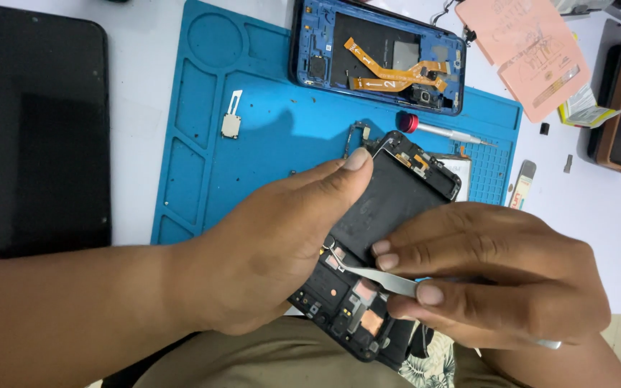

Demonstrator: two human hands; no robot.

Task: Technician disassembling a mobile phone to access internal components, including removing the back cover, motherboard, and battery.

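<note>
Left hand (267, 244) grips phone frame (389, 201); right hand (497, 273) holds tweezers (379, 279).

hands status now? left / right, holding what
Left hand: closed around the opened phone frame, thumb on its top edge.
Right hand: pinching metal tweezers, tips at the frame.

A phone repair bench: a blue work mat (267, 144) on a white table (138, 93), an opened phone shell (379, 54) far, a screwdriver (440, 131), loose parts.

bright, even light | soft shadows under hands | sharp focus | no glare
</note>
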